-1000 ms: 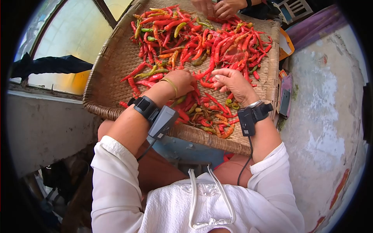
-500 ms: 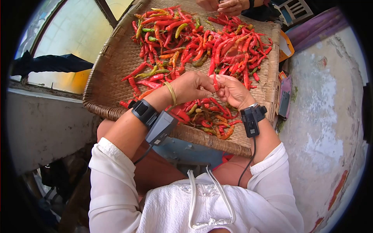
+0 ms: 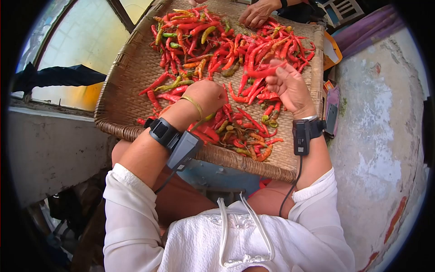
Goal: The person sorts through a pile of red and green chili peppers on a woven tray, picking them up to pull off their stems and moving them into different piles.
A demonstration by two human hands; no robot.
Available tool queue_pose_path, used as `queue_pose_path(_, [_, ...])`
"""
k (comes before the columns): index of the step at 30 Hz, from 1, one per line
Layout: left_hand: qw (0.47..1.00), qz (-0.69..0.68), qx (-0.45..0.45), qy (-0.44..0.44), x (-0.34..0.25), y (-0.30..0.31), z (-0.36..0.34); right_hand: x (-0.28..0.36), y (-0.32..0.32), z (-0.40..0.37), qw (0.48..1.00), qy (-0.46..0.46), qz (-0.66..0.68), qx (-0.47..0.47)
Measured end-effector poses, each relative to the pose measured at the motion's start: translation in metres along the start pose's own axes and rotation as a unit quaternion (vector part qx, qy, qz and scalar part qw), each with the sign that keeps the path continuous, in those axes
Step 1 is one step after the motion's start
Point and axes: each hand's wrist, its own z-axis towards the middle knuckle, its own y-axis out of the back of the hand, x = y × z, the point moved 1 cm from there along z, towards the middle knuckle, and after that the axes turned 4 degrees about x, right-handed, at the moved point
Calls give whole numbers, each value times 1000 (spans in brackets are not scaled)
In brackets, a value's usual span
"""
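My right hand (image 3: 292, 88) pinches a red chili pepper (image 3: 265, 72) between thumb and fingers, above the right part of the heap. To the left, my left hand (image 3: 209, 97) is curled closed over the near peppers; whatever its fingers may hold is hidden. Beneath both hands lie many chili peppers (image 3: 199, 45), mostly red, with some green, yellow and orange ones, in a shallow woven basket (image 3: 122, 99). A smaller cluster of darker, wrinkled peppers (image 3: 240, 138) lies close to the near rim.
Across the basket, another person's hand (image 3: 259, 13) reaches into the peppers. A window (image 3: 77, 54) with dark cloth (image 3: 63, 75) stands at the left. On the right, a worn wall (image 3: 376, 136) rises beside a purple-edged item (image 3: 333, 109) near the basket's side.
My hands have moved apart. The right went up and right with a red pepper, while the left drew back and curled closed. The other person's hand lowered onto the peppers.
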Motion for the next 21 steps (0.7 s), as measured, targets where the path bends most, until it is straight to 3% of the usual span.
queue_pose_path(1, [999, 31, 9, -7, 2, -4, 1, 4, 0, 4, 995, 62, 68, -39])
queue_pose_path(2, [999, 31, 10, -6, 1, -4, 0, 2, 5, 5, 995, 62, 68, -38])
queue_pose_path(4, [994, 85, 57, 26, -5, -3, -1, -8, 23, 7, 997, 1, -54, -53])
queue_pose_path(6, [990, 101, 92, 35, -9, -3, 0, -22, 19, 4, 935, -112, -335, 10])
queue_pose_path(8, [984, 116, 127, 47, -10, -2, 1, -41, 12, 2, 840, -133, -506, 145])
queue_pose_path(9, [980, 120, 153, 47, -11, -2, 1, -45, 8, -1, 840, -134, -505, 145])
queue_pose_path(11, [975, 125, 179, 47, -11, -3, 1, -50, -1, -7, 589, -146, -768, 205])
queue_pose_path(15, [974, 130, 184, 27, -9, -8, 2, -56, -10, -11, 541, -178, -800, 187])
queue_pose_path(19, [989, 73, 125, -38, -2, -17, 3, -65, -6, -10, 551, -152, -804, 164])
queue_pose_path(21, [992, 25, 103, -64, -1, -20, 3, -60, -4, -7, 626, -107, -756, 160])
